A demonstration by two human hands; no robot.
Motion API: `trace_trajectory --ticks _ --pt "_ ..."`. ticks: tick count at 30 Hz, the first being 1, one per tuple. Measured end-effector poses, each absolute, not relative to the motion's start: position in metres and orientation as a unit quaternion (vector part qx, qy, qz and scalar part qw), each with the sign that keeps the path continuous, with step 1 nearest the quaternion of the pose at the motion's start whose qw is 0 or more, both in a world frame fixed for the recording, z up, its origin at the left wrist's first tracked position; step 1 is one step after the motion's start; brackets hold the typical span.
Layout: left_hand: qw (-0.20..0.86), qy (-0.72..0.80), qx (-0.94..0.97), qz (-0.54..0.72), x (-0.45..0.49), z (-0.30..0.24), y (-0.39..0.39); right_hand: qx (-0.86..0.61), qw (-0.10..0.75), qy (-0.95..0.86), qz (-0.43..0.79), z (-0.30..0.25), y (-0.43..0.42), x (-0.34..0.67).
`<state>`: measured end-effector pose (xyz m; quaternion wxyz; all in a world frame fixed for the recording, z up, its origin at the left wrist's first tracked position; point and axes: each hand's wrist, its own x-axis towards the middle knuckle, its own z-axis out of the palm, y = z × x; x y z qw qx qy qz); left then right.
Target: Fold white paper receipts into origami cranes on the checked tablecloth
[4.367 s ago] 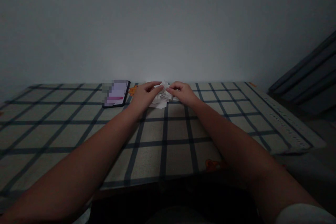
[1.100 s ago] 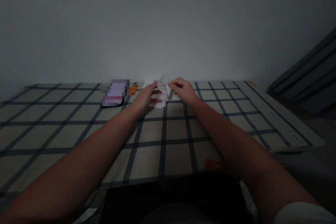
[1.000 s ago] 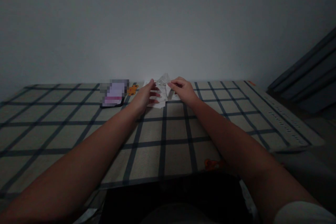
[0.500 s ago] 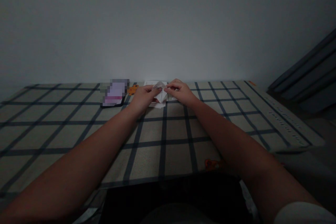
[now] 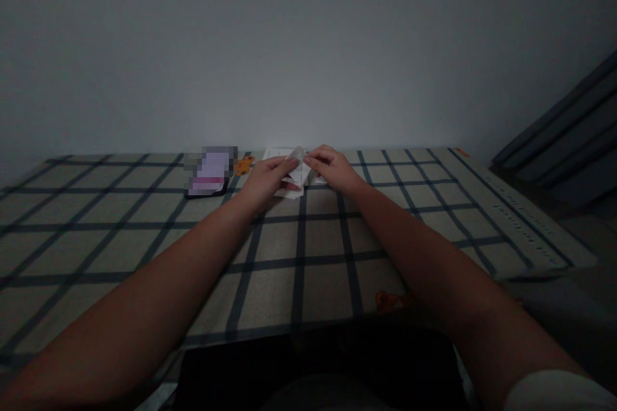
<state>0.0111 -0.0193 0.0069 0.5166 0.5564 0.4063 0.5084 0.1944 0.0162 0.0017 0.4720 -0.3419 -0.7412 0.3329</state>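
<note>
A small folded piece of white paper (image 5: 299, 170) is held up between my two hands near the far edge of the table. My left hand (image 5: 265, 178) grips its left side, the thumb lying over the paper. From the right, my right hand (image 5: 332, 167) pinches the paper's edge between thumb and fingers. Under and behind the hands lie more white sheets (image 5: 277, 153), partly covered by my left hand. The paper's exact folded shape is too dim and small to make out.
A phone (image 5: 209, 172), its screen lit and blurred out, rests left of my hands. The checked tablecloth (image 5: 322, 234) has orange printed figures (image 5: 244, 166). A pale wall (image 5: 308, 45) stands behind the table, and a dark curtain (image 5: 569, 141) hangs at the right.
The folded paper has turned slightly and its top has shifted a little to the right between my fingers. Both hands keep their hold in nearly the same place.
</note>
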Motion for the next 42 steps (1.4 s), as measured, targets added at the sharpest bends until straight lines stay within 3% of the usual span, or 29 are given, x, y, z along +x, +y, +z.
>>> trace_trajectory --ticks 7,20,31,42 --pt "0.603 0.353 0.5 0.511 0.0141 0.0106 -0.0189 -0.366 0.5 -0.682 0.389 -0.002 0.0207 0.1949" --pt "0.574 0.375 0.54 0.489 0.0108 0.008 -0.0189 -0.35 0.486 -0.691 0.404 0.0013 0.0168 0.1935" --pt "0.489 0.422 0.549 0.531 0.0123 0.0035 -0.0174 -0.335 0.464 -0.704 0.42 0.0025 0.013 0.1895" --pt "0.485 0.423 0.53 0.552 0.0124 0.0032 -0.0158 -0.326 0.439 -0.693 0.47 0.0011 0.0123 0.1884"
